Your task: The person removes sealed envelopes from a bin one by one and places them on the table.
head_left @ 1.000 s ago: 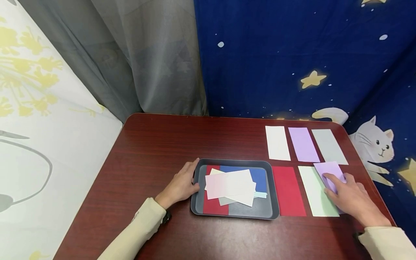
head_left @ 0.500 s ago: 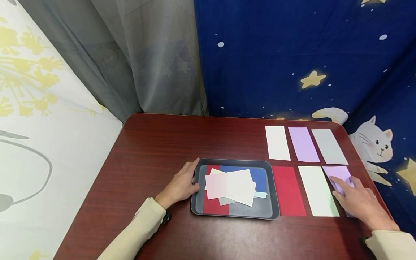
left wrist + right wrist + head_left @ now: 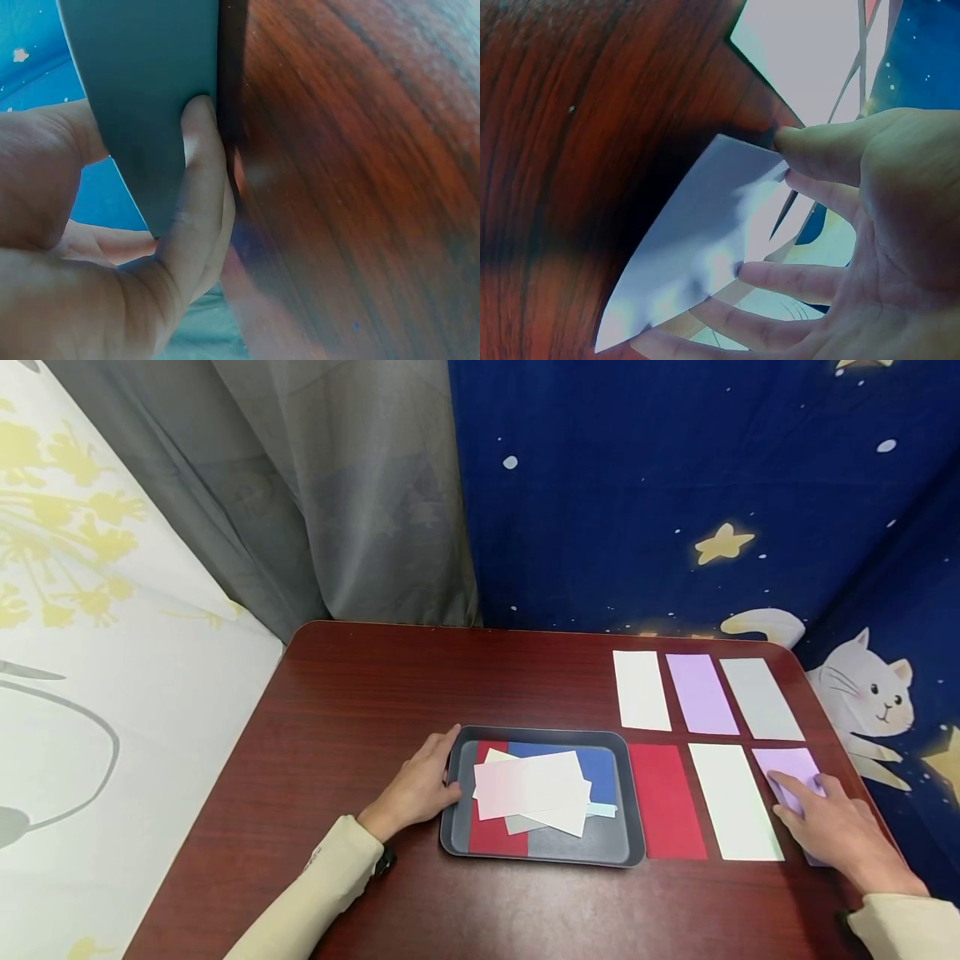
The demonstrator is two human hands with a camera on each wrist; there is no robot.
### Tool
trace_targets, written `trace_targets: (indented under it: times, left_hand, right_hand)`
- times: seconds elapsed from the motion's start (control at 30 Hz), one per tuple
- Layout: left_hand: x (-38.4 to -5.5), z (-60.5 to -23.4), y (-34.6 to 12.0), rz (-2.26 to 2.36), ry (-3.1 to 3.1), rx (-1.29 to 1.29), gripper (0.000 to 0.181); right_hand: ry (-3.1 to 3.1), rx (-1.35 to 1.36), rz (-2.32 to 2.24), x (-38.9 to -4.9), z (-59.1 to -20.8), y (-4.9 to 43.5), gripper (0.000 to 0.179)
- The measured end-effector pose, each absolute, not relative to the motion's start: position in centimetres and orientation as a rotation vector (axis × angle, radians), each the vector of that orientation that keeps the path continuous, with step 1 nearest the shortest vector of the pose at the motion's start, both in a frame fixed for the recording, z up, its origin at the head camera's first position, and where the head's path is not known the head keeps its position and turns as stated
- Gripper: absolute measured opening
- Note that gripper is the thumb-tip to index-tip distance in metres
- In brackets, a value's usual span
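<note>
My left hand (image 3: 412,789) grips the left rim of a dark grey tray (image 3: 540,862); in the left wrist view its fingers (image 3: 201,172) lie along the tray's outer wall. Inside the tray is a loose pile of paper pieces, with a pale pink and white sheet (image 3: 525,785) on top. At the right end of the front row, my right hand (image 3: 847,827) holds a lavender paper rectangle (image 3: 783,762). The right wrist view has thumb and fingertips at that paper's edges (image 3: 697,202), low over the table. The hand covers its near part.
Left of the lavender paper lie a pale green sheet (image 3: 735,802) and a red sheet (image 3: 667,802), the red one right against the tray. Behind are white (image 3: 642,691), lavender (image 3: 701,693) and grey (image 3: 761,697) sheets. The brown table (image 3: 375,685) ends near the curtains.
My right hand has moved right with the lavender paper, off the pale green sheet to a spot beside it. The left hand and tray have stayed put.
</note>
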State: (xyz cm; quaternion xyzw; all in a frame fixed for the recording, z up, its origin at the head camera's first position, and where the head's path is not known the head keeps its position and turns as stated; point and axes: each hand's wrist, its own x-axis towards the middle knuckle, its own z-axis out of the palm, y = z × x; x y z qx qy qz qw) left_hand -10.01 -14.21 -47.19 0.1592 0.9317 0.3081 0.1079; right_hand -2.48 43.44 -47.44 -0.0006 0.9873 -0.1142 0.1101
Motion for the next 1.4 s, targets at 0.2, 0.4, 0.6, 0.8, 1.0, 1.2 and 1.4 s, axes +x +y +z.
trace_targets:
  times: [0.2, 0.4, 0.6, 0.8, 1.0, 1.2, 1.4]
  left_hand:
    - [-10.0, -47.2, -14.2, 0.905, 2.737, 0.459, 0.092]
    - [-9.9, -47.1, -14.2, 0.904, 2.735, 0.449, 0.093]
    - [-10.0, -47.1, -14.2, 0.907, 2.73, 0.444, 0.092]
    - [-9.9, -47.1, -14.2, 0.911, 2.729, 0.445, 0.092]
    - [-9.8, -47.1, -14.2, 0.908, 2.735, 0.451, 0.092]
    - [-9.8, -47.2, -14.2, 0.902, 2.738, 0.453, 0.092]
    - [-9.8, -47.1, -14.0, 0.904, 2.746, 0.453, 0.092]
  right_hand:
    - [2.903, -0.002, -0.325, -2.7, -47.7, 43.4, 0.054]
    - [2.9, 0.026, -0.325, -2.9, -47.3, 42.9, 0.056]
    - [2.903, 0.019, -0.279, -3.1, -46.1, 40.3, 0.06]
    - [3.068, -0.167, -0.141, -3.1, -45.1, 35.7, 0.058]
    - [3.117, -0.255, -0.203, -3.4, -44.1, 30.6, 0.073]
    - [3.154, -0.34, -0.371, -3.2, -44.6, 26.5, 0.083]
    - [3.14, -0.377, -0.533, -2.7, -45.8, 23.9, 0.081]
